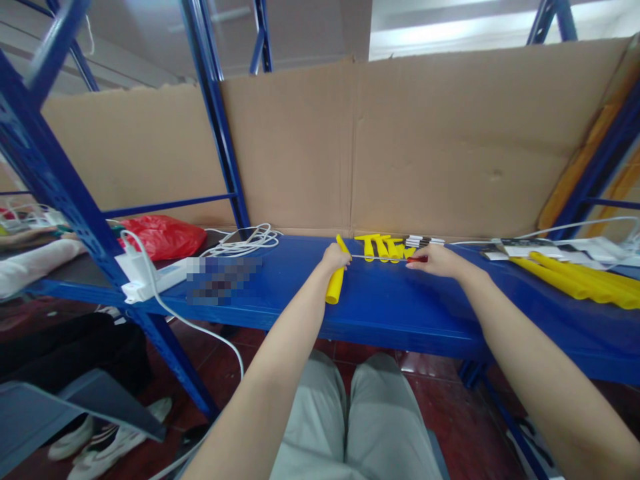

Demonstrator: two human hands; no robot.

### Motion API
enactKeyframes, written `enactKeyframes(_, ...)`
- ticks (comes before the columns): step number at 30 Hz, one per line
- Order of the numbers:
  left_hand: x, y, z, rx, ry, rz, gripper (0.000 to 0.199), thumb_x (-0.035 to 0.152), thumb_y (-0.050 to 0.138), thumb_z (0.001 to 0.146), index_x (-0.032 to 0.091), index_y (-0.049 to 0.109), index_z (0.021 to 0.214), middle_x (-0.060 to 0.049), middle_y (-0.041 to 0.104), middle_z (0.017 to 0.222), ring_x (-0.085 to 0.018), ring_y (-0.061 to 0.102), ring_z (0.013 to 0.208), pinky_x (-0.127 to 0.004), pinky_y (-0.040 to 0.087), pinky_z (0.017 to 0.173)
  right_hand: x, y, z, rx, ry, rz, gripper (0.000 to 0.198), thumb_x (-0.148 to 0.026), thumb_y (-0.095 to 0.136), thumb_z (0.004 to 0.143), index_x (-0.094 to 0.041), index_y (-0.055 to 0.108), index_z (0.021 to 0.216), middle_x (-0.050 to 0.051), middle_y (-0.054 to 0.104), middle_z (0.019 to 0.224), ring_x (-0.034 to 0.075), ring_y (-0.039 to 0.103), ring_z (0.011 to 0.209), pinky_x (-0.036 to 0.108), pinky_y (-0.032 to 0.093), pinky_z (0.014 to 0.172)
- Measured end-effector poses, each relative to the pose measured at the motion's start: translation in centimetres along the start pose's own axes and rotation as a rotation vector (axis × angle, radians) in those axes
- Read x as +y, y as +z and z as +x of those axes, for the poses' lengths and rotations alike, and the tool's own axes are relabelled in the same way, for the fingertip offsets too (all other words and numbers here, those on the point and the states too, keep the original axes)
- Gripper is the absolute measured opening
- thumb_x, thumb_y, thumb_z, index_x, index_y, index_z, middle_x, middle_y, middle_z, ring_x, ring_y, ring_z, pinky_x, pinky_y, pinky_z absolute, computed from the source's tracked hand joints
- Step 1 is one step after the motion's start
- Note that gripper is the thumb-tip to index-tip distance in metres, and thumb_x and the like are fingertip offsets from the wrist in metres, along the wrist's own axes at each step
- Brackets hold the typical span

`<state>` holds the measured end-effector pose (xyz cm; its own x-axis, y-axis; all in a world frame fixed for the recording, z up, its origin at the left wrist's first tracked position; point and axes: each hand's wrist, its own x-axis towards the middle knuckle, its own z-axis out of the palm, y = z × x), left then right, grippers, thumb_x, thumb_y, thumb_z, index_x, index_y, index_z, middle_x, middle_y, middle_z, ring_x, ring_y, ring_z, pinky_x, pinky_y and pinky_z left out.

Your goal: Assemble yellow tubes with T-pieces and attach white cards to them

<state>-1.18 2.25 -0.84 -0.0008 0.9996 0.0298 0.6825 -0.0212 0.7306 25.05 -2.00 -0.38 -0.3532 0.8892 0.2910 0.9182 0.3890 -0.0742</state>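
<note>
Over the blue shelf [290, 280], the left hand [334, 257] is closed around a yellow tube [335, 288], probably light, smooth and stiff, best held at mid-length, while the right hand [436, 260], apart, grips a thin rod [375, 258] by its red handle [418, 259].

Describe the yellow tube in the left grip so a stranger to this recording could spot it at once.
Start at the blue shelf before the tall cardboard. Near the picture's middle, the left grip holds the yellow tube, one end sticking out toward the wearer. Unlike the yellow pieces and bunched yellow tubes to its right, it is held.
</note>
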Motion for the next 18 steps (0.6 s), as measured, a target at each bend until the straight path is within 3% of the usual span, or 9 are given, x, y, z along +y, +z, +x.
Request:
enactKeyframes(3,-0.07,0.03,0.0,0.001,0.006,-0.01,0.009,0.007,0.063,0.08,0.002,0.069,0.082,-0.015,0.073,0.082,-0.012,0.066,0.056,-0.02,0.05,0.054,0.09,0.43,0.16,-0.026,0.011,0.036,0.028,-0.044,0.057,0.078,-0.02,0.065,0.067,0.005,0.068,0.067,0.018,0.058,0.06,0.028,0.037,0.056)
enactKeyframes(9,-0.21,0.17,0.28,-0.005,0.017,-0.017,0.009,0.008,0.062,0.081,0.004,0.069,0.084,-0.014,0.074,0.086,-0.013,0.067,0.061,-0.019,0.05,0.054,0.06,1.02,0.26,0.09,0.042,0.059,0.01,-0.029,0.062,0.068,-0.021,0.056,0.071,0.001,0.063,0.064,0.016,0.055,0.06,0.025,0.036,0.054)
enactKeyframes(18,-0.2,0.31,0.06,0.022,0.017,0.049,0.011,0.007,0.06,0.08,0.002,0.069,0.085,-0.016,0.073,0.087,-0.017,0.07,0.066,-0.021,0.052,0.056,0.06,0.28,0.01,-0.042,0.007,0.092,0.022,-0.041,0.056,0.075,-0.021,0.06,0.068,0.004,0.068,0.07,0.018,0.058,0.063,0.028,0.039,0.057)
